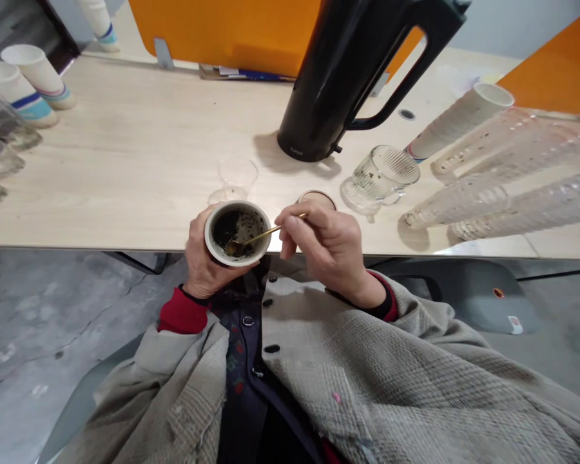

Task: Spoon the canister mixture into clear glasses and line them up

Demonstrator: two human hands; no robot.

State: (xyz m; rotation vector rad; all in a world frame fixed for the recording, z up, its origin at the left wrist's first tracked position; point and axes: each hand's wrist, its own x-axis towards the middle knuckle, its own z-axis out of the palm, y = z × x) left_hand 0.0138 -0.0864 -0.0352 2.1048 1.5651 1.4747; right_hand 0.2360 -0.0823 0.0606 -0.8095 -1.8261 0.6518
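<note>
My left hand [200, 258] is wrapped around a pale-rimmed round canister [207, 237], tilted so its mouth faces me. Inside lie dark loose bits that look like tea leaves [225, 227]. A thin gold spoon [263, 235] is pinched in the fingers of my right hand [321, 245], its bowl down among the leaves. Behind that hand is a small round item [318, 196] with a brown rim, partly hidden. Just beyond the canister stands a small transparent glass [236, 177]. A ribbed glass mug [384, 174] to the right has dark green flecks in it.
A tall black kettle [338, 84] stands mid-table before an orange divider [222, 29]. Stacked paper cups [459, 119] and several stacks of transparent plastic cups [526, 206] fill the right. More paper cups [22, 96] and glasses [4, 129] are at left. The table edge [77, 247] is near me.
</note>
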